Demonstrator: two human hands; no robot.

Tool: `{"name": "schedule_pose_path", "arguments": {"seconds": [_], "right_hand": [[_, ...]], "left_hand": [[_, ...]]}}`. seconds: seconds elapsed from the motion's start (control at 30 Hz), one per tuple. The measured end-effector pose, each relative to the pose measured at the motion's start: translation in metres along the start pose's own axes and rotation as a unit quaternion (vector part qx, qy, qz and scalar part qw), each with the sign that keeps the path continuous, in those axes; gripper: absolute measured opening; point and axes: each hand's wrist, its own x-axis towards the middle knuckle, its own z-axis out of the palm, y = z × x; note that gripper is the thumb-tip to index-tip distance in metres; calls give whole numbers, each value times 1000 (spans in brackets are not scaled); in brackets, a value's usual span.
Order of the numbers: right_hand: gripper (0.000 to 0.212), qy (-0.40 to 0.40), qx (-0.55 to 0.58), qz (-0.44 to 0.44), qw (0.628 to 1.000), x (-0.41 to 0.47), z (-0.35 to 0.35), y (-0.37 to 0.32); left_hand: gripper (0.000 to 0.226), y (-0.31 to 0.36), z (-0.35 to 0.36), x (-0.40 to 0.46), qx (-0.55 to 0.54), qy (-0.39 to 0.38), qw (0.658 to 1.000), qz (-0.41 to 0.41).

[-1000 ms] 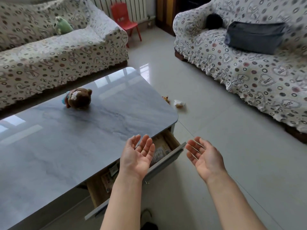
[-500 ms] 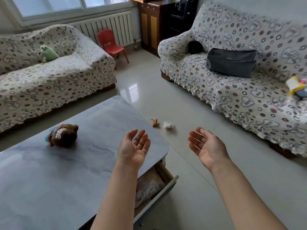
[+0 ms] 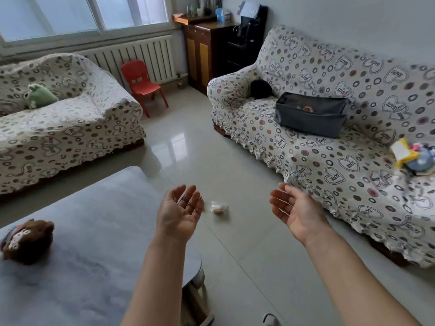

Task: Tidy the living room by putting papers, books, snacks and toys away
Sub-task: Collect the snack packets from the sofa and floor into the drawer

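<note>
In the head view, both hands are held out palm-up in the lower middle of the frame. The left hand (image 3: 180, 214) is seen above the far corner of the grey surface (image 3: 94, 231), its fingers (image 3: 188, 196) relaxed and spread, with nothing held. The right hand (image 3: 297, 211) is raised over the floor (image 3: 235, 255) to the right, its fingers (image 3: 280, 203) likewise loose and empty.

A small snack bag (image 3: 219, 207) is seen lying on the floor between the two hands, just beyond the surface's corner. A brown stuffed toy (image 3: 26, 244) is laid on the surface at the lower left edge of the frame. A green plush toy (image 3: 40, 95) is set on the couch (image 3: 70, 128) at the upper left. On the sofa (image 3: 329, 161) at the right, a dark grey box (image 3: 310, 114) is placed near the armrest, with a black round object (image 3: 260, 88) just behind it. Near the right edge of the frame, a yellow item (image 3: 403, 152) and a bluish toy (image 3: 421, 161) are piled together on the seat. A red chair (image 3: 141, 84) is stood before the radiator (image 3: 141, 57) at the upper middle.
</note>
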Motion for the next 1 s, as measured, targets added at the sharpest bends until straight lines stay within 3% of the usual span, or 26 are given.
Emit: {"name": "schedule_pose_path", "arguments": {"seconds": [0.27, 0.6, 0.77, 1.0], "right_hand": [[13, -42, -67, 8, 997, 98, -18, -71], [15, -129, -99, 61, 985, 211, 67, -84], [15, -149, -151, 68, 975, 292, 132, -78], [14, -151, -225, 115, 956, 404, 225, -51]], "left_hand": [[14, -20, 63, 45, -51, 47, 996, 60], [15, 20, 81, 123, -93, 110, 982, 121], [11, 47, 93, 210, -110, 143, 977, 113], [10, 76, 97, 345, -115, 209, 970, 38]]}}
